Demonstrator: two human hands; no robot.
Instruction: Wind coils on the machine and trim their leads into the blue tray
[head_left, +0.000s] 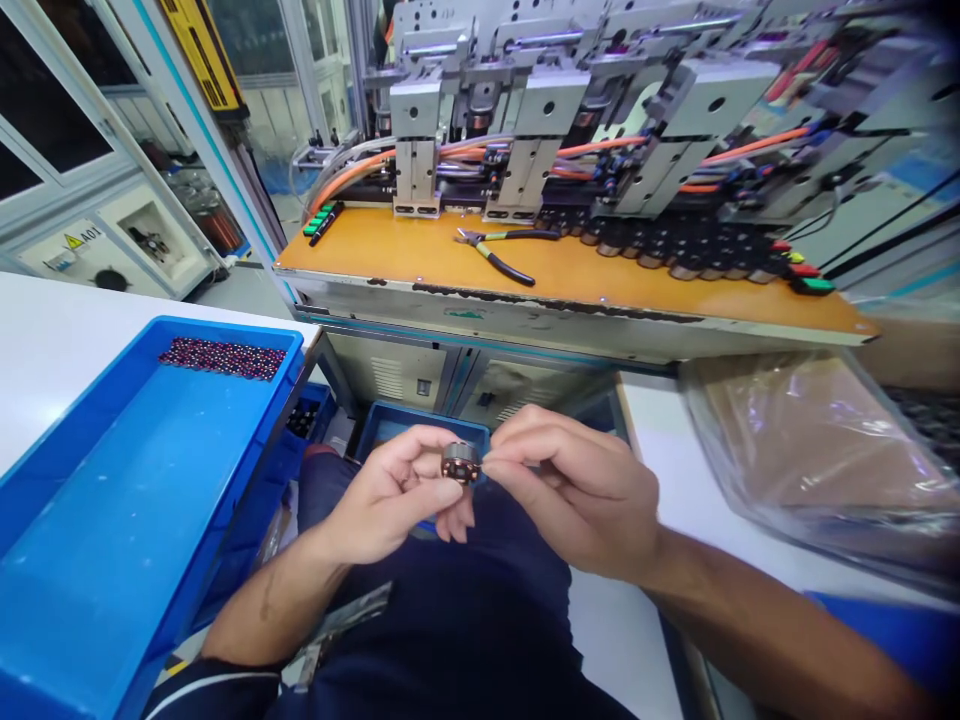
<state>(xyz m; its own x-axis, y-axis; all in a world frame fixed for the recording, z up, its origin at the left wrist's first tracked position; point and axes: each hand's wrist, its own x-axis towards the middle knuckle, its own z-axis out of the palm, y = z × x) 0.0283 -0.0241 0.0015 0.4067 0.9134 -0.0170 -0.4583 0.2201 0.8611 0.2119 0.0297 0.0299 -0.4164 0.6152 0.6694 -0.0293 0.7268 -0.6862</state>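
Observation:
A small round wound coil part [460,463], with copper windings and a metal core, sits between both hands above my lap. My left hand [390,495] pinches it from the left with thumb and fingers. My right hand [577,490] is closed in a pinch at the part's right edge; what its fingertips grip there is too small to make out. A big blue tray [112,520] lies at my left, with a row of similar dark coil parts [223,357] along its far end.
An orange workbench [570,270] stands ahead with cutting pliers [499,250] on it, a row of coil parts [675,250] and grey machine heads [420,130] behind. A clear plastic bag [810,450] lies at right. A small blue bin [405,420] sits below.

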